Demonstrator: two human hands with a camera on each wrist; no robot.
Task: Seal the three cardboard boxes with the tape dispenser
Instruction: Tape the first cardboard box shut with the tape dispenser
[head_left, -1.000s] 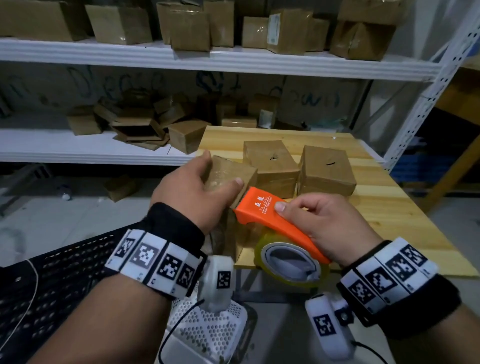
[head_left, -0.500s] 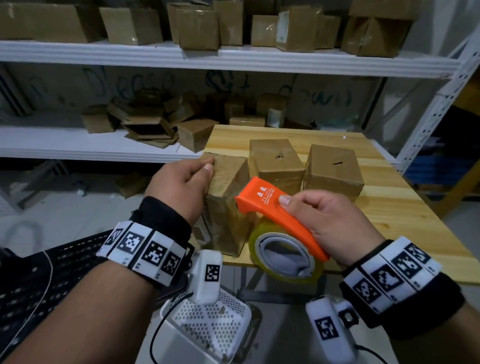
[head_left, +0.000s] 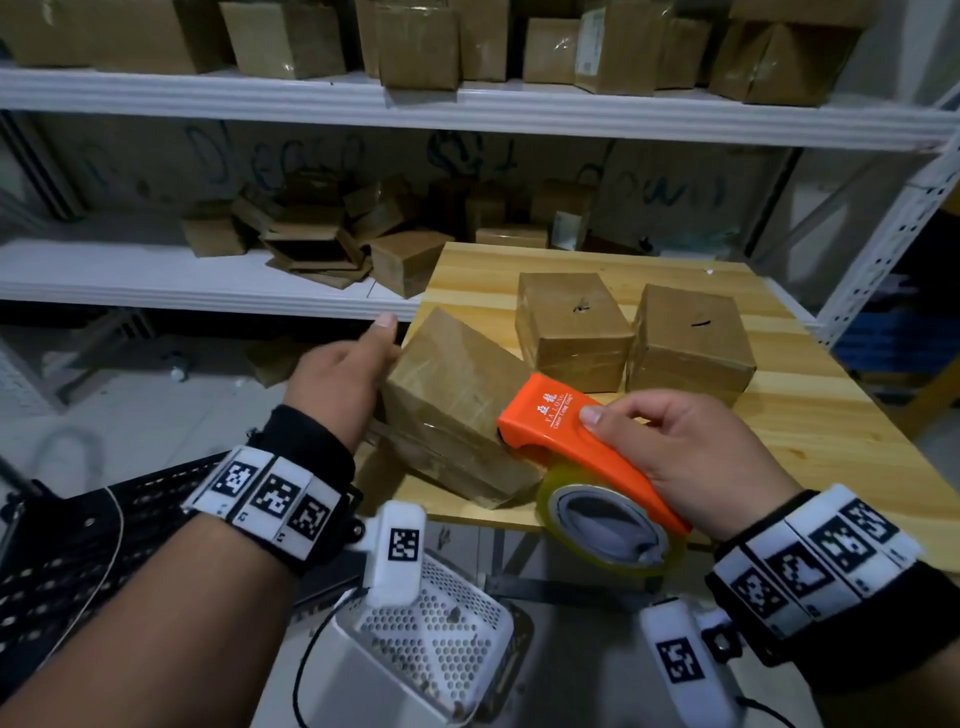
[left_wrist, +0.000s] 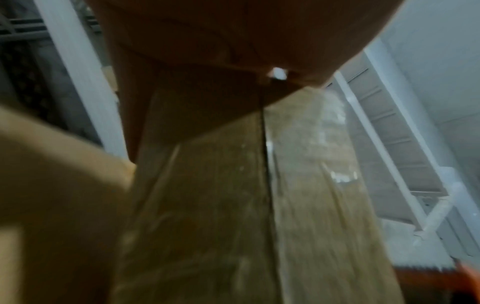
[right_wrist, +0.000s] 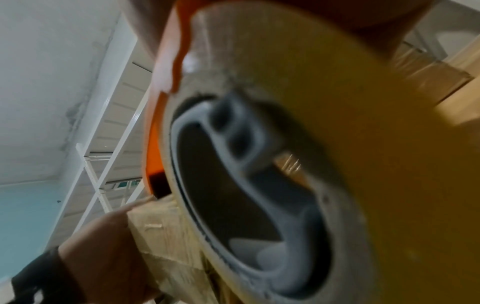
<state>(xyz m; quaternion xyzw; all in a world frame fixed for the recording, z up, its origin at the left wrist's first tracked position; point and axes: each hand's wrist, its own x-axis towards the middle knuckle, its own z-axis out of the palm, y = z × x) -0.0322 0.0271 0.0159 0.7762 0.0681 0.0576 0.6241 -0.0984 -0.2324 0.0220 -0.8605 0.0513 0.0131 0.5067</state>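
Note:
A taped cardboard box (head_left: 457, 384) sits tilted on the front left corner of the wooden table (head_left: 831, 431). My left hand (head_left: 343, 379) holds its left side with the thumb pointing up along the edge; the fingers are hidden behind the box. The left wrist view shows the box (left_wrist: 233, 205) face and its centre seam. My right hand (head_left: 691, 457) grips the orange tape dispenser (head_left: 561, 431), whose nose touches the box's lower right face. Its yellowish tape roll (head_left: 608, 525) hangs over the table edge and fills the right wrist view (right_wrist: 363, 144). Two more boxes (head_left: 571, 322) (head_left: 691, 338) stand behind.
White metal shelves (head_left: 208, 291) behind and to the left of the table carry several cardboard boxes. A black mesh crate (head_left: 62, 545) is at the lower left, and a white perforated basket (head_left: 426, 639) sits below my hands. A white rack upright (head_left: 883, 249) stands to the right.
The box has been turned from standing on end to tilted over. My left hand slid from its top down to its left side. The dispenser stayed at the box's right face.

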